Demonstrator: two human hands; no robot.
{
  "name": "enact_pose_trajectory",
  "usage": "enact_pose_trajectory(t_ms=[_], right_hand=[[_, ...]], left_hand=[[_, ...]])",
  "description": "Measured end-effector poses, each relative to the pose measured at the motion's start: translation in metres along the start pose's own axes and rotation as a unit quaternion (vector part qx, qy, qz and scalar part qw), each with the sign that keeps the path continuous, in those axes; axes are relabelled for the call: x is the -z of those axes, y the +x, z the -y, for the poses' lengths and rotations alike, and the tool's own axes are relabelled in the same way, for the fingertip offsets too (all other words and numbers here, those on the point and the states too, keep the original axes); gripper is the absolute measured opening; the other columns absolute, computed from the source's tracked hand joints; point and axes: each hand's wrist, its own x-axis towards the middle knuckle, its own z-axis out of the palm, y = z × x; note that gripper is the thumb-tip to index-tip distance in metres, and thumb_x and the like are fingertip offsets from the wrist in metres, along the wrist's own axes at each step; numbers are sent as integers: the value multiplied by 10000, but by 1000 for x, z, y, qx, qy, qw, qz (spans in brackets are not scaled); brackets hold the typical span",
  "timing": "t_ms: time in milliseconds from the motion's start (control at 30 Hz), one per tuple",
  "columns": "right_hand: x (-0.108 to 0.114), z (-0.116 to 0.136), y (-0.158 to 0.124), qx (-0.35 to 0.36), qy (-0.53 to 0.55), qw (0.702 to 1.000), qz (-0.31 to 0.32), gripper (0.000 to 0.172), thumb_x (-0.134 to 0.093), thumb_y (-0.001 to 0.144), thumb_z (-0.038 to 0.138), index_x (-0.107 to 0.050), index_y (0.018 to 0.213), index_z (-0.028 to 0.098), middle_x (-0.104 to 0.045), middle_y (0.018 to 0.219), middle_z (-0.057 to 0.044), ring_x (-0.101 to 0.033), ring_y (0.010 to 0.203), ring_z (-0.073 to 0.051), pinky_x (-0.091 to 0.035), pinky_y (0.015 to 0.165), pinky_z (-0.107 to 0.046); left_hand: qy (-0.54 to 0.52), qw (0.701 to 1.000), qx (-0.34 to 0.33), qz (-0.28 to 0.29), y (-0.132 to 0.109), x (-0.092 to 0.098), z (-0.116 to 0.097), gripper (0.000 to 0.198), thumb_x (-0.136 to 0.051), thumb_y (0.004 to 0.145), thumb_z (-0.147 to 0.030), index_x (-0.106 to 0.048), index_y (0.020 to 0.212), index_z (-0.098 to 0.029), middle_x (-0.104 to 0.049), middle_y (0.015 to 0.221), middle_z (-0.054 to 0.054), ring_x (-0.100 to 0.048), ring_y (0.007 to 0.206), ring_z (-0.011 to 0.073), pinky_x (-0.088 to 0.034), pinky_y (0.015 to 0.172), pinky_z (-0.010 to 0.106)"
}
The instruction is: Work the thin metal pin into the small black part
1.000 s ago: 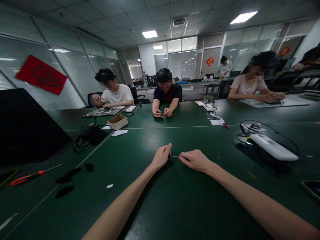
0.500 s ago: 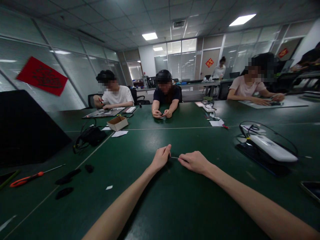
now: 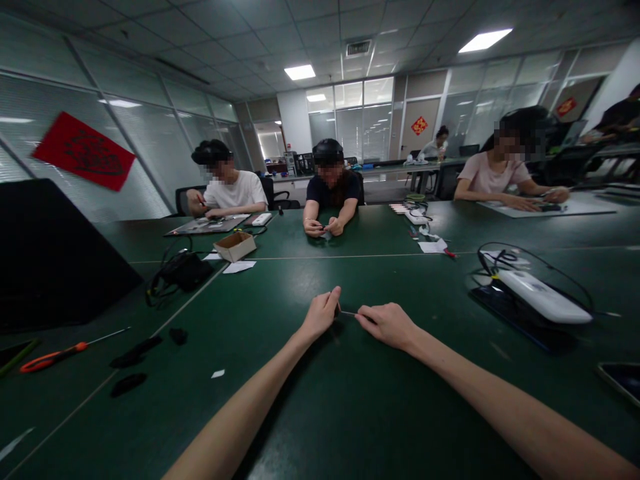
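Both my arms reach out over the dark green table [image 3: 350, 413]. My left hand [image 3: 320, 315] is pinched shut on one end of a thin short strip [image 3: 348, 313]. My right hand [image 3: 387, 325] is pinched on the other end. The strip is small and pale; I cannot make out what it is. The hands rest low, close to the tabletop and almost touching each other.
An orange-handled screwdriver [image 3: 55, 353] and black scraps [image 3: 135, 350] lie at the left. A white device on a dark slab [image 3: 543, 298] with cables sits at the right. A cardboard box [image 3: 235, 245] and black cable bundle [image 3: 180, 271] lie further back. Several people work across the table.
My hands stay pinched on the strip and have barely shifted. The person in the far background has bent down.
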Motion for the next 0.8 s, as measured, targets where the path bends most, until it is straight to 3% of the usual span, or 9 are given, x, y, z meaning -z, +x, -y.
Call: enact_pose_trajectory(t_ms=[333,500,633,800], right_hand=[[-5,-4,0,-31,37,999,-22,380,-317,944,438,-620,935,208,-642,725,-23,-575,610,-121,-376,589,-215],[-6,-23,6,-170,125,971,-112,452,-214,964,424,-601,983,192,-619,664,-16,-548,512,-117,-367,496,-214],[-3,-24,6,-103,124,985,-68,395,-281,952,428,-610,969,210,-614,656,-3,-538,505,-109,-370,501,-209],[2,-9,2,16,62,998,-15,331,-347,939,395,-630,933,222,-632,699,-8,-557,582,-111,-382,588,-214]], left_hand=[[23,1000,-8,-16,3,-3,4,564,-299,860,-583,-556,622,-142,-534,505,11,-509,509,130,-362,547,229],[17,999,-42,25,0,-2,6,543,-327,858,-575,-530,599,-143,-524,513,8,-503,506,118,-353,531,219],[-50,998,24,22,0,0,8,574,-266,855,-613,-512,630,-146,-463,469,-13,-450,406,104,-316,439,213],[-78,996,25,26,0,0,9,589,-269,850,-624,-513,622,-140,-436,444,-20,-423,378,91,-293,414,201]])
